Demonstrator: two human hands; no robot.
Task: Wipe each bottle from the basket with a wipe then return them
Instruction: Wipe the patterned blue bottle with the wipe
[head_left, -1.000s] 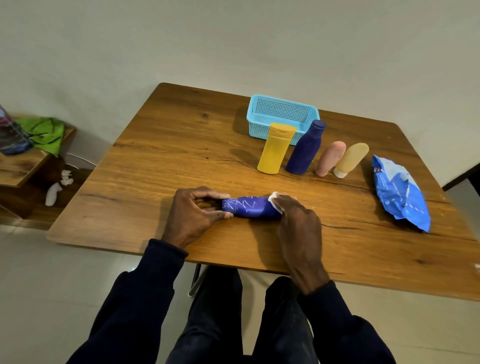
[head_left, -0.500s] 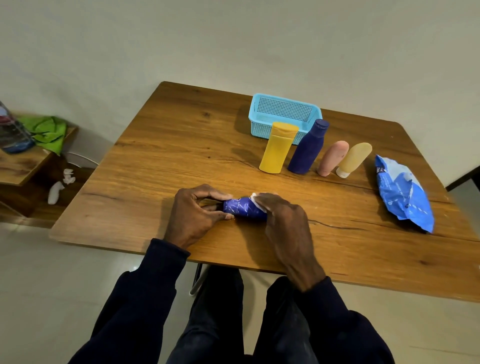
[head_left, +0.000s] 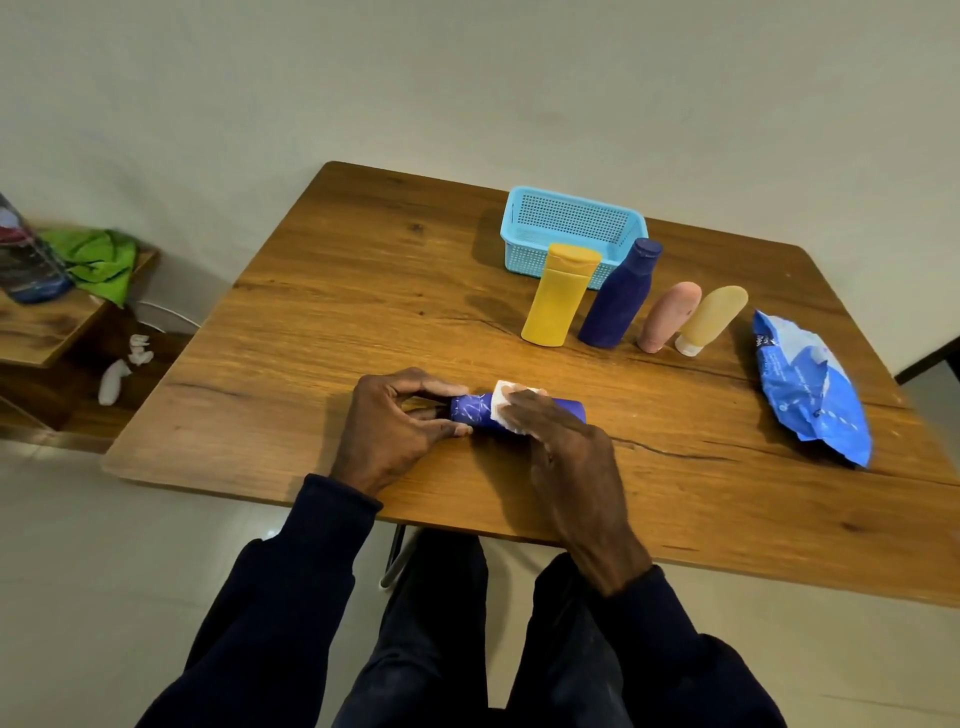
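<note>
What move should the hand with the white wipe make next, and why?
Probably slide the wipe rightward along the blue bottle: the right hand holds it near the middle, the right end lies uncovered, and the left hand grips the other end.

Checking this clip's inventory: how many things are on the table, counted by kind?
Bottles: 5 (yellow bottle, dark blue bottle, pink bottle, beige bottle, patterned blue bottle)
Basket: 1
Wipe: 1
Wipe pack: 1
Total: 8
</note>
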